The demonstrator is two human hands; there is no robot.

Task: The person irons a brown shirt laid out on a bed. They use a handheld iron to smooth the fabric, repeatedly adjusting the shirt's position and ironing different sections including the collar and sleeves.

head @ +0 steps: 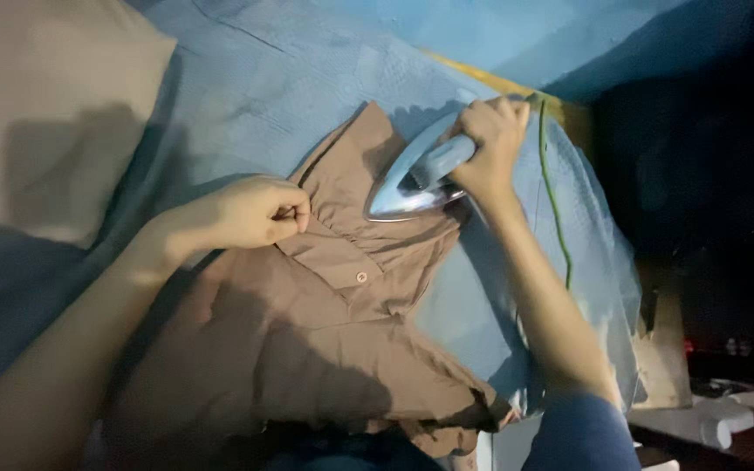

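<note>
Forearms fill the low edge: left one runs up from 7 o'clock, right one from 5 o'clock w/ a blue sleeve (582, 436) at the elbow. Brown shirt (307, 340) lies spread across the centre of a blue cloth-covered board (246, 78), its bulk bunched toward 6 o'clock, collar end pointing to 12. Left hand (250, 212), just left of centre, is closed, fingers pinching the shirt edge beside the collar. A buttoned flap w/ one small button (361, 276) sits right below that hand. Right hand (490, 139) at approx 1 o'clock is clamped round the handle of a silver-blue iron (412, 179); iron sole rests on the shirt's upper part, tip pointing toward 8 o'clock. Hands well apart, iron between them. Thin green cord (554, 201) trails down the board at 3 o'clock. Beige cushion-like fabric (41, 113) at 10 o'clock. Right side, 2–4 o'clock, is dark; can't tell what's there.
</note>
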